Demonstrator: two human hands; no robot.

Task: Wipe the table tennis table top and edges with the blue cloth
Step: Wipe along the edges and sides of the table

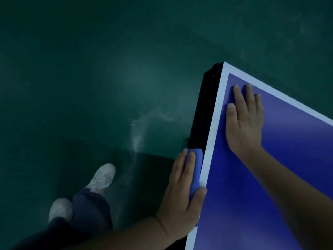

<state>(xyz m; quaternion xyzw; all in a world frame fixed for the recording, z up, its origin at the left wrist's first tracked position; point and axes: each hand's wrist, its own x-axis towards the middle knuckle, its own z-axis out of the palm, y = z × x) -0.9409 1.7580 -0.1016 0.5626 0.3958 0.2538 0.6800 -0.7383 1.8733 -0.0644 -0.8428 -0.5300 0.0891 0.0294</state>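
Note:
The table tennis table [288,177] fills the right side, its top blue with a white border line and a corner at the upper middle. Its black side edge [203,109] faces left. My left hand [182,193] grips the folded blue cloth [196,170] against that side edge, fingers along the outside of the cloth and thumb on the white line at the top. My right hand [245,120] lies flat on the blue top near the corner, fingers straight and spread, holding nothing.
A dark green floor [90,69] spreads to the left and beyond the table, with a pale scuffed patch [138,130]. My legs in dark trousers and two white shoes [101,177] stand on the floor left of the table.

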